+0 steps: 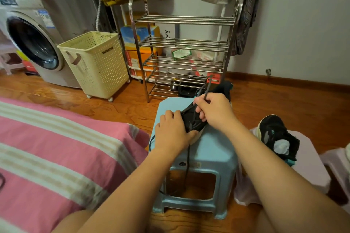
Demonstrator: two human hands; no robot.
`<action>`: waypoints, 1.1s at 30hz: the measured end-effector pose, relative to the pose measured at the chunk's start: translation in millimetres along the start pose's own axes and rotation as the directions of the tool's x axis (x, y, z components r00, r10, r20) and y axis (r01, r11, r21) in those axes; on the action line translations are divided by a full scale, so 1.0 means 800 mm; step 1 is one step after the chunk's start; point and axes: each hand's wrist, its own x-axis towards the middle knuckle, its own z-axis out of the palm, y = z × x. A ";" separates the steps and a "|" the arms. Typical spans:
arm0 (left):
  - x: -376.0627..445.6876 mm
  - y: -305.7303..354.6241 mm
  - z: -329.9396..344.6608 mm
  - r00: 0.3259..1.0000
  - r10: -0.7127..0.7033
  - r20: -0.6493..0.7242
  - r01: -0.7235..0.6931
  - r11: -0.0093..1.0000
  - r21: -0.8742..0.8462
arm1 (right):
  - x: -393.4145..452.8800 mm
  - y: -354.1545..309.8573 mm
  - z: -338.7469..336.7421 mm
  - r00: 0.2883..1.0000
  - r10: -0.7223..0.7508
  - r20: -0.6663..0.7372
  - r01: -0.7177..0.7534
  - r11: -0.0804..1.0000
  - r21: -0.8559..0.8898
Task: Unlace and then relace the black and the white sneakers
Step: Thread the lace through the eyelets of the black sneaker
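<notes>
Shoe in work: a black low-top sneaker with a pale sole (191, 122) lies across the top of a light blue plastic stool (206, 149), toe toward the person, so the eyelet row faces up within easy reach.
Left hand: the left hand (171, 132) rests over the toe end, fingers curled onto the upper and thumb against the sole edge, apparently pinning the shoe so a pull on the lace does not drag it.
Right hand: the right hand (214, 110) pinches a dark round shoelace (205, 91) between thumb and fingers and draws it up and away from the eyelets.
Lace tail: another run of the lace hangs over the near edge of the stool, down past its front opening.
Second shoe: a matching black sneaker with teal trim (278, 134) sits to the right on a pale lilac plastic stool (310, 159), parked out of the way.
White sneakers: at most a pale sliver at the right edge; cannot tell.
Stage: judging by the loose lace, lacing work on the first black shoe is underway; whether unlacing or relacing is unclear.
</notes>
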 end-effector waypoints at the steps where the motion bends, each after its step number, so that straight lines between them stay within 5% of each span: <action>1: 0.002 -0.002 -0.001 1.000 0.010 0.003 -0.010 1.000 0.008 | 0.001 -0.002 0.001 1.000 0.013 -0.012 -0.013 1.000 0.022; 8: 0.015 -0.021 -0.013 0.990 0.068 0.120 -0.067 0.998 -0.017 | 0.023 0.006 -0.034 0.957 0.114 -0.265 -0.018 0.940 0.342; 16: 0.027 -0.020 -0.036 0.975 0.031 0.221 0.008 0.985 -0.173 | 0.011 -0.003 -0.035 0.975 0.077 -0.209 0.020 0.904 0.428; 18: 0.026 -0.021 -0.037 0.975 0.012 0.224 0.006 0.997 -0.077 | 0.010 -0.006 -0.044 0.967 0.122 -0.224 0.023 0.831 0.555; 22: 0.024 -0.025 -0.040 0.975 0.034 0.217 -0.059 0.992 0.111 | 0.022 0.004 -0.096 0.851 0.386 -0.355 0.170 0.438 0.883; 24: 0.024 -0.031 -0.044 0.971 0.048 0.235 -0.074 0.992 0.100 | 0.022 0.019 -0.103 0.830 0.479 -0.287 0.052 0.446 0.894; 26: 0.025 -0.038 -0.047 0.965 0.077 0.252 -0.081 0.997 0.007 | 0.020 0.030 -0.100 0.805 0.535 -0.257 -0.234 0.684 0.691; 28: 0.026 -0.042 -0.048 0.962 0.115 0.246 -0.102 0.993 -0.067 | 0.019 0.033 -0.105 0.797 0.333 -0.503 -0.328 0.939 0.101; 30: 0.030 -0.045 -0.047 0.965 0.128 0.229 -0.114 0.991 -0.073 | 0.007 0.012 -0.108 0.779 -0.108 -0.618 -0.151 0.924 -0.352; 31: 0.031 -0.046 -0.046 0.966 0.121 0.227 -0.106 0.991 -0.079 | -0.001 -0.002 -0.104 0.795 -0.292 -0.532 -0.013 0.868 -0.497; 33: 0.036 -0.046 -0.043 0.966 0.117 0.232 -0.098 0.991 -0.090 | -0.010 -0.015 -0.078 0.870 -0.488 -0.068 0.326 0.674 -0.663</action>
